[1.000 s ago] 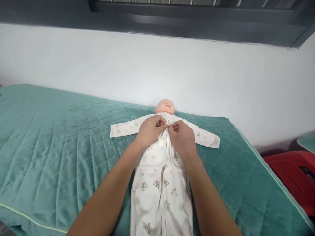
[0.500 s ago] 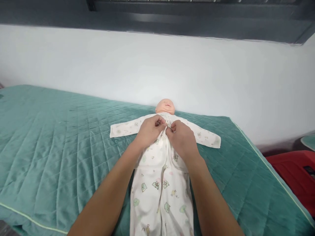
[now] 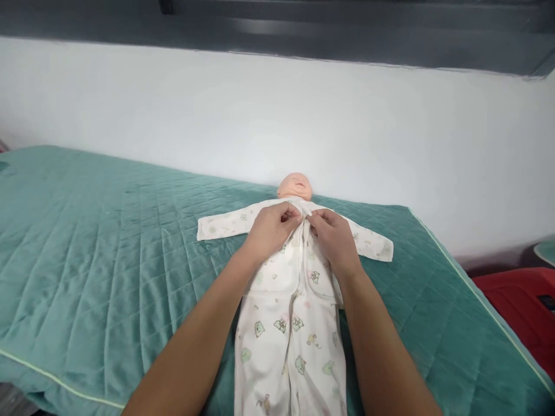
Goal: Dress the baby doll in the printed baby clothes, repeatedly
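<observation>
A baby doll (image 3: pixel 295 186) lies on its back, dressed in a white printed baby jacket (image 3: pixel 271 274) and matching baby pants (image 3: pixel 269 346). Its sleeves stretch out to both sides. At the chest, my left hand (image 3: pixel 276 226) pinches one front edge of the jacket between thumb and fingertips. My right hand (image 3: pixel 333 234) pinches the opposite edge a small gap away. Below my hands the jacket front hangs slightly parted down the middle. Any fastener at my fingertips is too small to make out.
A green quilted cover (image 3: pixel 143 260) with pale piping lies under the doll. Behind it rises a white wall (image 3: pixel 269 115) with a dark frame (image 3: pixel 303 34) above. A red object (image 3: pixel 520 306), perhaps a chair, stands beyond the right edge.
My hands have drawn slightly apart at the chest, with the right one shifting right. Both still pinch the jacket's front. The whole view has shifted a little.
</observation>
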Motion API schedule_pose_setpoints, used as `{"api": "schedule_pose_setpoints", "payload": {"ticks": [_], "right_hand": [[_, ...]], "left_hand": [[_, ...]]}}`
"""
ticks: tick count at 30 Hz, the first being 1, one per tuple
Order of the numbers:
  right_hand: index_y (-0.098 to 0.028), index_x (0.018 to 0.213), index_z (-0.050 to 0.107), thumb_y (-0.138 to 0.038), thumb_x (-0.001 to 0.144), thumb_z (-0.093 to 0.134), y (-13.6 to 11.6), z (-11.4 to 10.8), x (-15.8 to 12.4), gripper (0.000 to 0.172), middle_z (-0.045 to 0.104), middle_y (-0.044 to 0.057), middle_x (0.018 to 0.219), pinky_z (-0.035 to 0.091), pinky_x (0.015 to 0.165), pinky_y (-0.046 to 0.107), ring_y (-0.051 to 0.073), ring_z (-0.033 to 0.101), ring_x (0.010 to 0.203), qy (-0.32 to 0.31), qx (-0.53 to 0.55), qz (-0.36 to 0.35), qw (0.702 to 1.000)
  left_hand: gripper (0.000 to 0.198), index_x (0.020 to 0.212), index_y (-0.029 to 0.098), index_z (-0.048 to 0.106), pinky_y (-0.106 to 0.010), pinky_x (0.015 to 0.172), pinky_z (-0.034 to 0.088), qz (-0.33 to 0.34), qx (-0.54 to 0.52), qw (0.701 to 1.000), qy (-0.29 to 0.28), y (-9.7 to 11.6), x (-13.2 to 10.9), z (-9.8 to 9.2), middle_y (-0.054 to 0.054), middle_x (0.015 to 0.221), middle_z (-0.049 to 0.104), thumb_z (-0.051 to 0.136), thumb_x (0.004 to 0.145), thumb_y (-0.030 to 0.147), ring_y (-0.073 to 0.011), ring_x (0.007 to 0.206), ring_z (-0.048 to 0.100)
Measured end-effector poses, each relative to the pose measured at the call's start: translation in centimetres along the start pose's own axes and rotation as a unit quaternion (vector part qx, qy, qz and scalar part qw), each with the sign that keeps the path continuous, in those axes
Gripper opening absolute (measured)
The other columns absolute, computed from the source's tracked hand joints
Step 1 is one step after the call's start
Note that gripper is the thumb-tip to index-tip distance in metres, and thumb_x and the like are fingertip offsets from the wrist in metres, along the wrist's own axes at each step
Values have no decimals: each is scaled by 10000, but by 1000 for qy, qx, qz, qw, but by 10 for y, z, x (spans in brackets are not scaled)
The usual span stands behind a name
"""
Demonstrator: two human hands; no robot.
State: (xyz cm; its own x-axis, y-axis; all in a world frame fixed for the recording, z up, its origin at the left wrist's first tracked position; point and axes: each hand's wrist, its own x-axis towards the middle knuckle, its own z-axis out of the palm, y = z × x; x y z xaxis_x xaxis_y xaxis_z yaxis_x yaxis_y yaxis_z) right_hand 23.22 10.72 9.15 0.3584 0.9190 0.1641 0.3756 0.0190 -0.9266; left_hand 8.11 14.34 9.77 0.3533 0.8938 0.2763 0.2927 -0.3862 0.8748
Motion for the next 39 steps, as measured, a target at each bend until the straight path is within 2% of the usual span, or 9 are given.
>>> {"api": "schedule_pose_setpoints", "payload": {"ticks": [8, 17, 23, 30, 34, 39], "right_hand": [[-207, 797, 696, -331, 758, 626, -5, 0, -8, 147, 662, -14, 723, 407, 620, 257, 140, 551, 640, -3, 12, -7, 1000], [-200, 853, 705, -338, 736, 692, -3, -3, -8, 181, 699, 8, 787, 454, 663, 264, 163, 631, 734, -55, 29, 0, 998], [-206, 874, 668, -326, 716, 705, -1, -2, -7, 203, 682, -2, 787, 463, 668, 279, 157, 622, 725, -67, 8, -3, 998], [-223, 982, 632, -325, 726, 689, -3, -1, -8, 281, 687, -18, 793, 438, 645, 277, 151, 603, 705, -77, -25, 6, 997], [-232, 1007, 622, -260, 729, 643, -6, -1, -10, 280, 695, -27, 793, 440, 656, 279, 152, 613, 704, -73, -46, -11, 996], [-233, 1038, 607, -281, 762, 635, -12, -1, -15, 281, 699, -25, 774, 436, 665, 285, 163, 620, 710, -79, -81, -24, 993]], "left_hand": [[120, 829, 201, 695, -244, 607, 428, -25, -55, 998, 2, -5, 2, 1, -1, 813, 699, 618, 833, 293, -135, 693, 589], [52, 801, 196, 673, -260, 719, 472, -15, -52, 998, 13, -7, 4, 3, 2, 806, 700, 642, 809, 237, -139, 743, 623], [110, 895, 203, 658, -247, 734, 467, 12, -28, 999, -8, -7, 3, 1, -4, 883, 704, 580, 829, 160, -139, 819, 640], [145, 983, 220, 637, -243, 664, 436, 17, -36, 998, -43, -6, 1, -1, 3, 874, 696, 517, 901, 225, -139, 795, 629], [148, 1008, 225, 636, -248, 664, 433, 10, -37, 999, -38, -5, 1, 0, 8, 879, 687, 553, 899, 281, -135, 779, 610], [180, 1019, 224, 635, -237, 641, 435, -18, -33, 999, -17, -6, 2, 1, 14, 840, 637, 565, 853, 208, -120, 725, 572]]}}
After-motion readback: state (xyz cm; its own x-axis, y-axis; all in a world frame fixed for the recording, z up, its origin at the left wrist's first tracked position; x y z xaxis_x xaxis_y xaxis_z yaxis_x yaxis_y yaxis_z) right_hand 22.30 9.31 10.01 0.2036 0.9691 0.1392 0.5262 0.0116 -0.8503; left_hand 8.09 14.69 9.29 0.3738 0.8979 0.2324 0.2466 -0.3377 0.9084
